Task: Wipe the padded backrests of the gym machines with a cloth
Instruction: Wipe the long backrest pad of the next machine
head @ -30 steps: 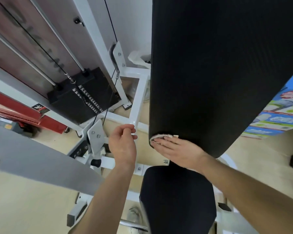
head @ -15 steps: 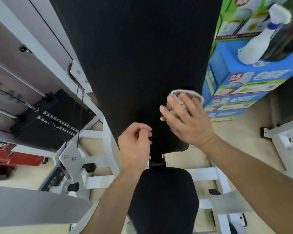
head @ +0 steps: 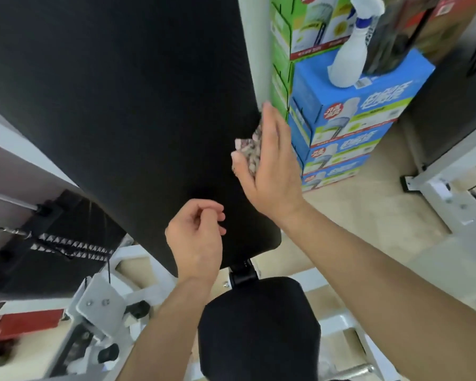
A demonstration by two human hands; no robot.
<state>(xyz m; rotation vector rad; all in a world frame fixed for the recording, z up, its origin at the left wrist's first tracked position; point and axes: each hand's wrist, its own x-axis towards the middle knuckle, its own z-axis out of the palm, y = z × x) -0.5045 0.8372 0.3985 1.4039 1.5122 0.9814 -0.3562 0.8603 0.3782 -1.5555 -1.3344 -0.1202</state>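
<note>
A large black padded backrest (head: 127, 105) fills the upper left and centre of the view. My right hand (head: 270, 171) presses a small speckled cloth (head: 249, 149) flat against the backrest's right edge, fingers pointing up. My left hand (head: 195, 237) hovers in front of the backrest's lower end, fingers loosely curled, holding nothing. Below them is the machine's black padded seat (head: 259, 325).
A black weight stack (head: 47, 243) with cables stands at the left behind white frame parts (head: 99, 301). Stacked blue and green boxes (head: 349, 119) rise at the right, with a white spray bottle (head: 349, 59) on top. Another white frame (head: 451, 188) sits at the far right.
My right hand has slid the cloth from the backrest's lower left corner up and across to its right edge. The view has swung right. My left hand stays curled near the lower end.
</note>
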